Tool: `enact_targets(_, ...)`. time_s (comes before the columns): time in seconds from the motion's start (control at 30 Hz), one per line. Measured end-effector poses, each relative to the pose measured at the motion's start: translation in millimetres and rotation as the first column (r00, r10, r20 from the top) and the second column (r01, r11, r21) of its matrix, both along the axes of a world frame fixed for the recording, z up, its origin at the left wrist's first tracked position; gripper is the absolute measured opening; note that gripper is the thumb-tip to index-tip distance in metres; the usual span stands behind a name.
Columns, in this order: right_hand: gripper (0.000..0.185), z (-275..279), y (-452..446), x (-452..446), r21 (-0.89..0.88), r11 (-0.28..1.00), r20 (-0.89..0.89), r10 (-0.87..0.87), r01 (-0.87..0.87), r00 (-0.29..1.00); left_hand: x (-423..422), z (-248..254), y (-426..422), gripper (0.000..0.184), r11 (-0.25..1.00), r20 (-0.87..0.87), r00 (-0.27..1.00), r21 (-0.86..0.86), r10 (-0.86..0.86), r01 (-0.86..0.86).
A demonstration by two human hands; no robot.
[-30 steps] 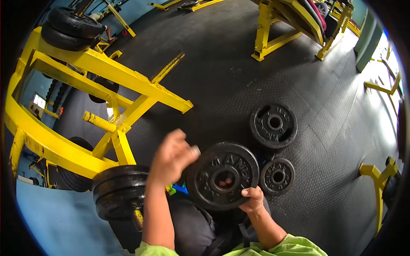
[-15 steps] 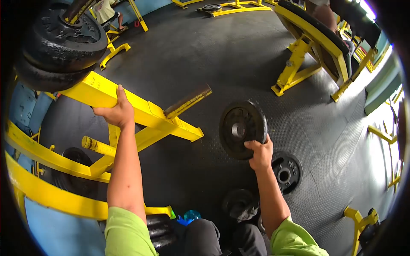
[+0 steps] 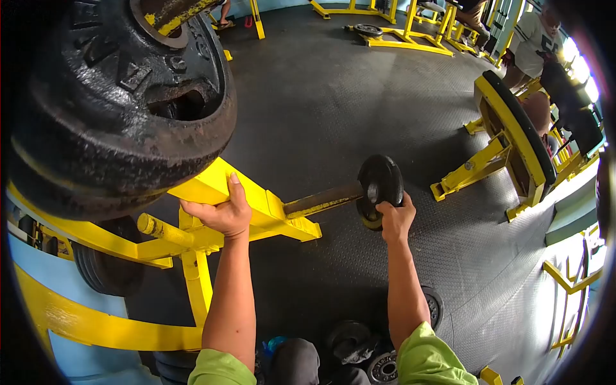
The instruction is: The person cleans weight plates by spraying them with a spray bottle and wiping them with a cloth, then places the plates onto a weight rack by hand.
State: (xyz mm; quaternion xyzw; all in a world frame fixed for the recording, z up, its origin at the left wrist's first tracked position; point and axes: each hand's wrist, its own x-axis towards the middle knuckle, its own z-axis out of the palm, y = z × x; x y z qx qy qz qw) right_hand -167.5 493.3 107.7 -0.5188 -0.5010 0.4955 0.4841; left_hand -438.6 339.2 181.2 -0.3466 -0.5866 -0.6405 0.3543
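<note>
My left hand (image 3: 223, 210) is wrapped round the yellow beam (image 3: 256, 204) of a weight machine, thumb on top. In my right hand (image 3: 396, 221), a small black weight plate (image 3: 385, 183) is pinched by its lower rim and stands nearly edge-on. The plate is at the free end of the worn metal peg (image 3: 324, 199) that sticks out from the beam; I cannot tell whether the peg is inside its hole. Large black weight plates (image 3: 128, 128) sit on another peg at the upper left, close to my left hand.
Several loose plates (image 3: 384, 369) lie on the black floor (image 3: 301, 102) near my knees. A yellow-framed padded bench (image 3: 513, 135) stands at the right, with a person in a white shirt (image 3: 529, 45) behind it. Curved yellow rails (image 3: 96, 321) run along the lower left.
The weight plate in my right hand has come up to the peg's end and turned more edge-on. My left hand stays on the beam. The view has shifted closer to the large plates.
</note>
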Motion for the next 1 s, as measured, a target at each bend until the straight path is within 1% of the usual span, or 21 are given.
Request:
enact_targets(0.03, 0.041, 0, -2, -9, 0.023, 0.999, -0.023, -0.032, 0.033, 0.999, -1, 1, 0, 0.08, 1.0, -0.041, 0.999, -0.014, 0.006, -0.007)
enact_targets(0.07, 0.041, -2, -4, -14, 0.015, 0.999, -0.031, -0.034, 0.035, 0.999, -1, 2, 0, 0.081, 1.0, -0.022, 0.999, -0.008, -0.03, 0.03)
enact_targets(0.13, 0.045, -4, -4, -20, 0.009, 1.0, 0.009, -0.006, 0.006, 1.0, -2, 2, 1, 0.081, 0.999, -0.035, 0.998, -0.002, -0.047, 0.047)
enact_targets(0.17, 0.045, -6, -4, -22, 0.005, 1.0, 0.004, -0.007, 0.007, 1.0, -3, 1, 2, 0.081, 0.998, -0.042, 0.997, 0.006, -0.06, 0.06)
enact_targets(0.23, 0.044, -8, -6, -27, 0.046, 0.997, 0.075, 0.056, -0.059, 0.996, -3, 2, 2, 0.081, 0.999, -0.058, 0.997, -0.002, -0.053, 0.053)
enact_targets(0.27, 0.044, -9, -9, -29, 0.035, 0.997, 0.071, 0.061, -0.064, 0.996, -3, 2, 2, 0.081, 0.999, -0.068, 0.997, -0.002, -0.047, 0.047)
enact_targets(0.33, 0.045, 4, -14, -34, 0.15, 0.984, 0.226, 0.065, -0.1, 0.972, -3, 1, 2, 0.081, 0.999, -0.067, 0.997, -0.013, -0.044, 0.043)
enact_targets(0.37, 0.045, 11, -17, -36, 0.14, 0.984, 0.223, 0.073, -0.106, 0.972, -4, 1, 1, 0.081, 0.999, -0.067, 0.997, -0.014, -0.043, 0.043)
enact_targets(0.43, 0.047, 19, -22, -39, 0.26, 0.943, 0.354, 0.106, -0.206, 0.929, -4, 2, 0, 0.08, 0.999, -0.085, 0.996, -0.036, -0.027, 0.024)
enact_targets(0.47, 0.047, 18, -25, -41, 0.25, 0.946, 0.355, 0.11, -0.208, 0.928, -4, 2, 0, 0.079, 0.999, -0.075, 0.997, -0.033, -0.035, 0.032)
enact_targets(0.53, 0.049, 18, -34, -51, 0.179, 0.943, 0.413, 0.187, -0.281, 0.892, -3, 3, 2, 0.076, 0.998, -0.07, 0.996, -0.027, -0.054, 0.052)
enact_targets(0.57, 0.049, 14, -40, -58, 0.174, 0.944, 0.411, 0.189, -0.28, 0.892, 0, 3, 1, 0.076, 0.998, -0.07, 0.996, -0.033, -0.055, 0.053)
enact_targets(0.63, 0.051, 2, -56, -74, 0.273, 0.905, 0.43, 0.189, -0.327, 0.883, 4, 5, 1, 0.069, 0.996, -0.016, 0.997, -0.025, -0.082, 0.082)
enact_targets(0.7, 0.052, -4, -73, -91, 0.255, 0.908, 0.435, 0.2, -0.333, 0.878, 6, 8, 3, 0.068, 0.995, -0.028, 0.995, -0.017, -0.095, 0.095)
enact_targets(0.73, 0.053, -5, -82, -99, 0.281, 0.909, 0.447, 0.161, -0.309, 0.88, 6, 8, 3, 0.068, 0.994, -0.031, 0.994, -0.003, -0.108, 0.108)
enact_targets(0.77, 0.053, -8, -88, -106, 0.272, 0.912, 0.444, 0.165, -0.308, 0.881, 4, 8, 3, 0.068, 0.994, -0.031, 0.994, -0.014, -0.108, 0.108)
enact_targets(0.83, 0.053, -17, -101, -117, 0.299, 0.919, 0.362, 0.14, -0.257, 0.922, 3, 5, 3, 0.066, 0.994, -0.043, 0.993, -0.006, -0.113, 0.113)
enact_targets(0.97, 0.055, -24, -115, -127, 0.365, 0.891, 0.366, 0.13, -0.27, 0.922, 3, 6, 2, 0.066, 0.993, -0.063, 0.992, -0.038, -0.112, 0.11)
enact_targets(1.0, 0.057, -27, -117, -128, 0.352, 0.891, 0.36, 0.153, -0.286, 0.92, 4, 7, 3, 0.065, 0.992, -0.051, 0.991, -0.025, -0.122, 0.121)
